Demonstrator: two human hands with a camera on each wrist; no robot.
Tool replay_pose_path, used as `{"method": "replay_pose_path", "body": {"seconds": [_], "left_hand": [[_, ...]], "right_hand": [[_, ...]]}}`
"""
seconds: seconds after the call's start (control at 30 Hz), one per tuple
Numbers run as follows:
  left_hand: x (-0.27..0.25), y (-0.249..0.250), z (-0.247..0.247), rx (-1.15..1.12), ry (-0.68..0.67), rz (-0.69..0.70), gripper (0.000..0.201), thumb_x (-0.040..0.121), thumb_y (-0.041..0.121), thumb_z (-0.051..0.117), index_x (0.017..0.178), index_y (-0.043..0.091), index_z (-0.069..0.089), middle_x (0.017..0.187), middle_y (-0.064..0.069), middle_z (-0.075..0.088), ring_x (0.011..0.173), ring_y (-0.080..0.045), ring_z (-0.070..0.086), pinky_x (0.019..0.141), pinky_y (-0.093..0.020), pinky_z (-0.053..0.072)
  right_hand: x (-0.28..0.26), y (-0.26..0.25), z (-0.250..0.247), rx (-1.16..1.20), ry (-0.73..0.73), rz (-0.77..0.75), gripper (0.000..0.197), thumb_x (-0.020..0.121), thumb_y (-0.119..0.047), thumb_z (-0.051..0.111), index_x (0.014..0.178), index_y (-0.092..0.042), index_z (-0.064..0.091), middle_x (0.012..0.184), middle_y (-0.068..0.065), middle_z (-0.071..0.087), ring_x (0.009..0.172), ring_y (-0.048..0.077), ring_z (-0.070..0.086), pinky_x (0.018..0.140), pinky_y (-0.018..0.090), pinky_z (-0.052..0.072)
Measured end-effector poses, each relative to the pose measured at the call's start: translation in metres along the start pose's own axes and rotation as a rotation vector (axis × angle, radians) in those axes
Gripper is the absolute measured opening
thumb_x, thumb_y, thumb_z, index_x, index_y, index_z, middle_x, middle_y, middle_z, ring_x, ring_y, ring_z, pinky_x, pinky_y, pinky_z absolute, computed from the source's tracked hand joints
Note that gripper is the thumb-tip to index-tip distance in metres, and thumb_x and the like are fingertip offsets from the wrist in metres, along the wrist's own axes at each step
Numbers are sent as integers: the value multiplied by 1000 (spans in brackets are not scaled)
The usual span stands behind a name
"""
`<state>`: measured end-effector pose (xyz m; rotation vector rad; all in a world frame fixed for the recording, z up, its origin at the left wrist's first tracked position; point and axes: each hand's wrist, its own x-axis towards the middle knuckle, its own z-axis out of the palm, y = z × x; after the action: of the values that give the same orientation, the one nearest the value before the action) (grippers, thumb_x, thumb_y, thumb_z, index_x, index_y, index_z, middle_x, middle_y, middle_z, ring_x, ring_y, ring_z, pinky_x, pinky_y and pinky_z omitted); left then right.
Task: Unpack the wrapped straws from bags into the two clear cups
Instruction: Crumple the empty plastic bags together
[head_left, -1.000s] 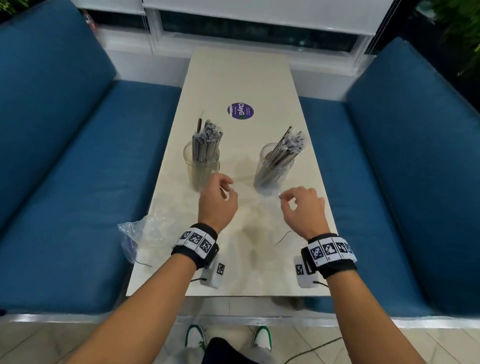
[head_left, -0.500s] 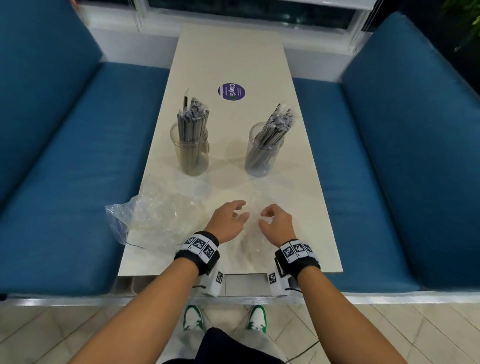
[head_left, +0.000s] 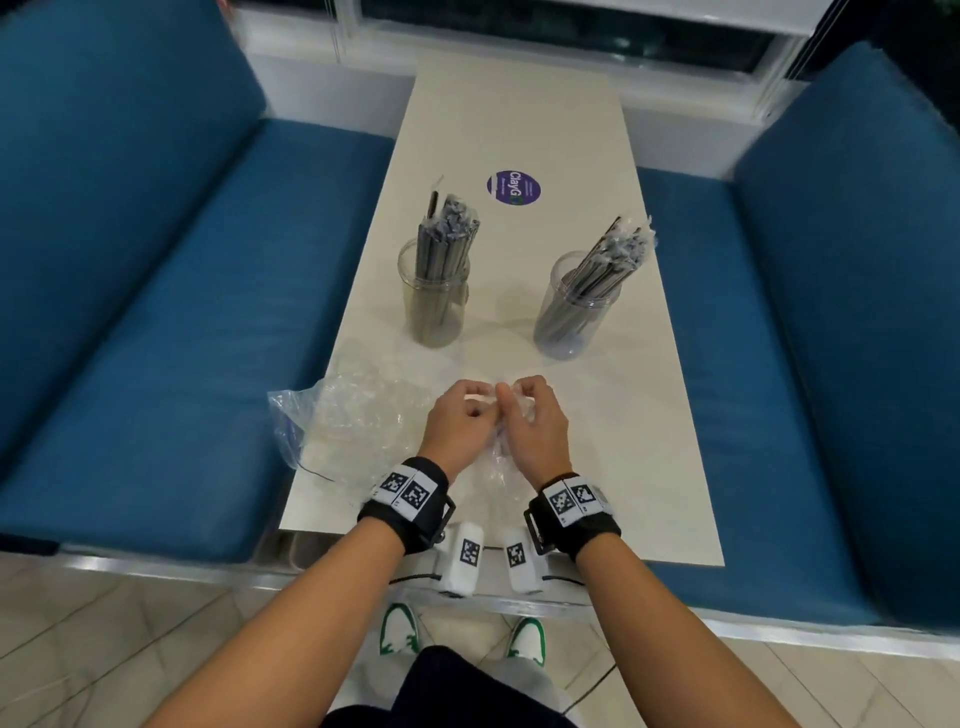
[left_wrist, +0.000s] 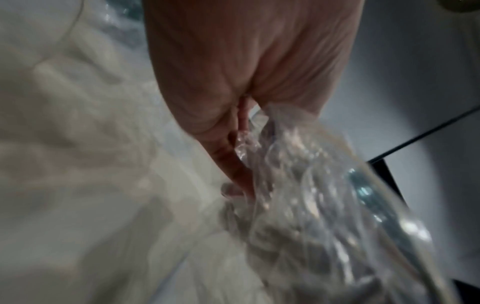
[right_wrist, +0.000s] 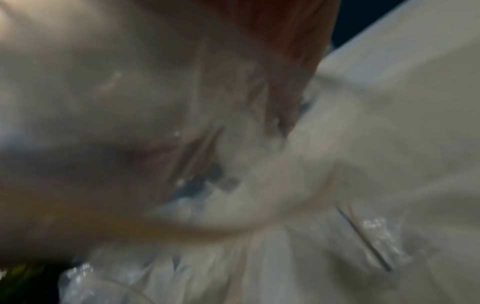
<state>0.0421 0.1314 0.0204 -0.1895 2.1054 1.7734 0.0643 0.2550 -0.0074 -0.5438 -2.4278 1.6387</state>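
Straws are all standing in the two cups now, so what I'm handling is a crumpled clear bag at the near middle of the table. Half a second ago my hands lay apart and flatter on the plastic; now they have drawn together and lifted it into a bunch. My left hand has its fingers curled in, pinching the film, and my right hand pinches the same bag, fingertips nearly touching the left's. The left wrist view shows the film gathered in that hand. A second empty bag lies flat just to my left, unmoved. Farther out, the left cup and right cup hold upright bundles of wrapped straws, as before.
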Motion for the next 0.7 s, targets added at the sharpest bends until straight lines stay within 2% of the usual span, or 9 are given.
{"method": "replay_pose_path", "body": {"seconds": [0.07,0.13,0.2,0.27,0.33,0.47,0.57,0.63,0.7], "left_hand": [[-7,9,-18,51,39,48,22,100,23,69,121,22,61,99,-6,79,86,-22,78,76,-38,63],[-12,17,-41,96,139,201,16,102,24,66,118,22,63,102,0,75,86,-17,75,71,-35,63],[-14,20,-69,250,335,446,10,101,21,64,109,22,68,102,7,71,90,-14,68,76,-31,58],[-12,13,-98,498,557,593,14,95,25,65,108,24,70,109,7,67,101,-19,58,88,-37,50],[-5,-1,-121,733,648,456,32,89,44,68,119,31,68,125,3,61,120,-27,52,102,-46,40],[8,-44,-142,870,307,-12,73,84,76,62,148,46,48,158,-3,45,147,-34,38,120,-58,29],[10,-64,-138,815,217,-11,55,92,51,69,144,40,54,147,-6,59,135,-33,52,113,-52,42],[13,-68,-133,574,258,26,34,96,25,67,130,32,67,130,-6,70,118,-31,63,101,-41,51],[14,-64,-127,243,265,0,25,97,14,64,115,27,76,118,0,74,113,-29,69,94,-34,56]], "right_hand": [[1,-11,8,-1,34,-14,26,101,-36,65,96,-12,58,86,0,65,74,8,58,64,12,41],[4,-21,17,25,58,-9,27,100,-33,67,92,-9,58,82,3,66,71,11,56,66,22,44],[7,-30,26,66,67,15,25,97,-28,67,87,-7,58,77,1,62,69,13,52,66,27,44],[8,-36,33,88,62,13,23,96,-23,67,82,-9,55,73,-4,54,66,12,47,65,27,41],[6,-41,40,97,55,11,22,95,-20,67,80,-10,54,72,-4,52,66,12,46,64,27,40],[0,-47,56,94,46,26,22,94,-18,67,79,-13,53,71,-5,50,62,7,44,64,26,39],[-6,-51,63,91,76,30,14,97,-18,66,92,-8,57,76,-7,53,62,2,48,62,19,41],[-10,-54,67,90,86,16,17,100,-17,63,111,-7,55,86,-6,55,68,-2,57,60,7,40],[-14,-59,72,103,74,-2,22,103,-16,59,124,-11,51,89,-3,52,65,-13,58,58,3,40]]}}
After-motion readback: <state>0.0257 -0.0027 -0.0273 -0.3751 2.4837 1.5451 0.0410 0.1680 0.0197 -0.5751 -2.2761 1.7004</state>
